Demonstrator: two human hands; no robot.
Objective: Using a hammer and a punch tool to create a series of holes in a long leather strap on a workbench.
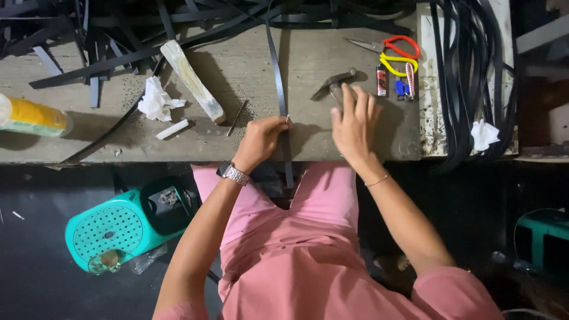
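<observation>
My left hand [261, 141], with a metal watch on its wrist, pinches a long thin black strip [277, 71] near the front edge of a worn wooden workbench [237, 65]. The strip runs from the back of the bench to past the front edge. My right hand [354, 121] lies over the handle of a hammer [333, 86], fingers spread on it; its metal head shows just beyond my fingertips.
A heap of black strips [118, 29] covers the back left. On the bench lie a pale wooden block [192, 80], crumpled tissue [157, 101], a yellow bottle [32, 117], red and yellow scissors [397, 50] and lighters [394, 83]. A teal stool [118, 225] lies below.
</observation>
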